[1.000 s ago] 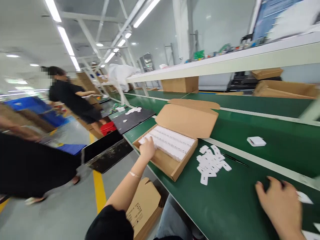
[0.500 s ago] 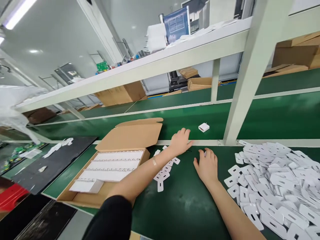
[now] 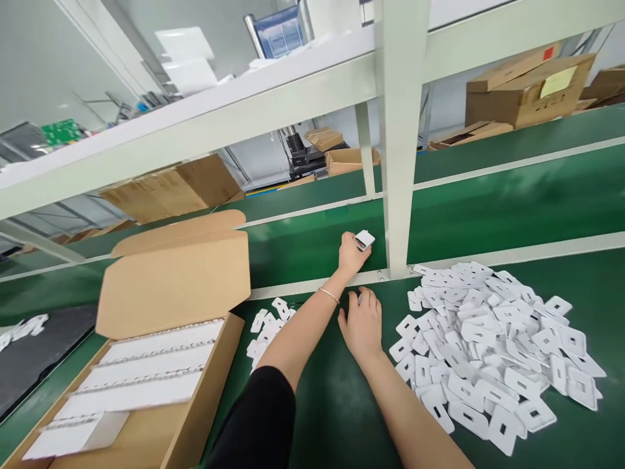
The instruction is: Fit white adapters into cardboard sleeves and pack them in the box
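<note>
At the far left, a black mat (image 3: 49, 368) is lying on the green surface (image 3: 336, 417). Next, an open carton (image 3: 208, 397) is holding rows of white pieces (image 3: 151, 361); a shorter row (image 3: 71, 438) is sitting at the front, with cardboard floor showing beside it — so the carton is looking largely filled but not finished. Just right of it, a small cluster of white plates (image 3: 263, 335) is lying loose. The left hand (image 3: 352, 254) is reaching past the pale rail, its grip closing thumb and fingers around a white case (image 3: 364, 238); whether the case is clear of the green strip beneath, I cannot tell. Near it, the right hand (image 3: 364, 326) is resting on the surface, fingers slightly bent — what its grip is holding, if anything, is hidden. Farthest right, a large heap of white plates (image 3: 488, 352) is spreading, many apparently remaining unsorted.
</note>
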Available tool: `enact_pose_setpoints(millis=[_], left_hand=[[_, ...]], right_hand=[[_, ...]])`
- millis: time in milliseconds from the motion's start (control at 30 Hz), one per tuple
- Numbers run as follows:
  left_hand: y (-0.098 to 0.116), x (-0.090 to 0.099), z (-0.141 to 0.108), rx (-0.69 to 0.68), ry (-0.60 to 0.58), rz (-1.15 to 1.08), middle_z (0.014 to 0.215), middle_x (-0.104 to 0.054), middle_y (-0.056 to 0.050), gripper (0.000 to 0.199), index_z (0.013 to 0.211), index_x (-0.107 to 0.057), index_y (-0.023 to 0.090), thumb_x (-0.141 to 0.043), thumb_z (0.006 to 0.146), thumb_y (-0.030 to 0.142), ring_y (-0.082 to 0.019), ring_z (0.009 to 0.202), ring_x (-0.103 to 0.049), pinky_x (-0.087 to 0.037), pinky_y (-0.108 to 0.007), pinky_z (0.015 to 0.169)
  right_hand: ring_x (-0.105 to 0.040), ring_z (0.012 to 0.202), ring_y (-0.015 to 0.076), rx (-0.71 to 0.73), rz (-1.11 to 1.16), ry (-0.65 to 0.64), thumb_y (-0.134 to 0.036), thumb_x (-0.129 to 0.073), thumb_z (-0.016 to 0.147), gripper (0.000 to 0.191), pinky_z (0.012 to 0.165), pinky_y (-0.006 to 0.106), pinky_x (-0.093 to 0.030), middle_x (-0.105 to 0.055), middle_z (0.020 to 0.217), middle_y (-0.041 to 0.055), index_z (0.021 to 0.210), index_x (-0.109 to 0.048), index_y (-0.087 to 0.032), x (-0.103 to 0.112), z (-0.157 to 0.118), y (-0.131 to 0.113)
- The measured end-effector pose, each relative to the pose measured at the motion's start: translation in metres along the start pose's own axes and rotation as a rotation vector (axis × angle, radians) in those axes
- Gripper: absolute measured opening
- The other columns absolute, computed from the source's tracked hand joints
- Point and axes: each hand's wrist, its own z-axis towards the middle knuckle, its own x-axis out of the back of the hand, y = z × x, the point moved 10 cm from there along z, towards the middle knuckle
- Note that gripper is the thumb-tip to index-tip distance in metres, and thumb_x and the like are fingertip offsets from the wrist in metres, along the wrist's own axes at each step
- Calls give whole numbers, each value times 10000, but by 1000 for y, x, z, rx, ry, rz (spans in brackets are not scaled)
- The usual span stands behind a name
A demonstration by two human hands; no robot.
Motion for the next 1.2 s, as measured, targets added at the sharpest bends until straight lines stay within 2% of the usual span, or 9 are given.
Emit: enact_pose_setpoints(millis=[133,300,400,500,633,767,967,1100,1200], left_hand=[[1,44,-32,-126,27,-180,1249,-599,-134,417,1083,-453,208,-794,842,203,-234,1076,-680,-565,-354,884],[2,110,-106,-238,37,-320,1210,-657,-92,400,1082,-492,221,-807,841,274,-225,1047,-699,-574,-391,927],[-2,151,-154,-231,114,-390,1283,-641,-105,413,1119,-485,230,-788,842,265,-233,1121,-678,-570,-389,917],[-13,178,-194,-181,177,-422,1274,-648,-106,433,1141,-463,240,-779,844,243,-222,1073,-685,-569,-355,833],[-34,191,-224,-144,258,-414,1236,-657,-100,448,1158,-458,247,-785,851,251,-234,1067,-680,-544,-367,831],[-50,195,-231,-190,335,-415,1117,-631,-77,449,1178,-475,240,-789,869,330,-226,999,-660,-536,-368,829],[-48,205,-232,-278,411,-246,1031,-575,-69,423,1204,-536,234,-713,937,510,-240,987,-590,-519,-364,814],[-46,213,-235,-300,444,-299,1043,-590,-66,429,1142,-539,249,-730,923,565,-249,1017,-598,-524,-388,859],[-44,216,-236,-329,461,-370,1055,-609,-62,451,1169,-532,261,-751,914,562,-248,1023,-619,-530,-410,904]], right_hand=[[-498,1261,377,1,28,13,-180,-625,904,293,1049,497,-436,-586,1283,227,1188,-648,-117,1,1,1],[-579,1131,313,125,87,-28,-141,-564,930,224,1005,454,-447,-645,1154,161,1128,-670,-144,1,4,-11],[-604,1076,263,238,122,-66,-98,-522,942,291,962,396,-454,-665,1126,112,1175,-676,-181,0,4,-24],[-573,1134,301,246,125,-49,-138,-530,964,360,951,421,-449,-635,1207,142,1302,-649,-170,3,6,-22],[-534,1133,382,129,-14,35,-296,-598,986,352,874,462,-450,-598,1236,203,1280,-681,-121,9,9,-1],[-570,1017,324,181,-107,3,-279,-572,1002,250,781,407,-436,-629,1147,147,1161,-734,-176,5,10,0],[-595,911,272,232,-66,-66,-293,-500,1033,277,773,389,-450,-646,1041,123,1160,-699,-148,6,10,-1],[-584,958,329,120,-196,-7,-394,-579,993,353,760,409,-453,-627,1071,160,1219,-638,-129,16,9,10],[-596,891,301,87,-218,-52,-375,-558,996,255,689,376,-431,-617,1024,133,1104,-639,-158,14,8,16]])
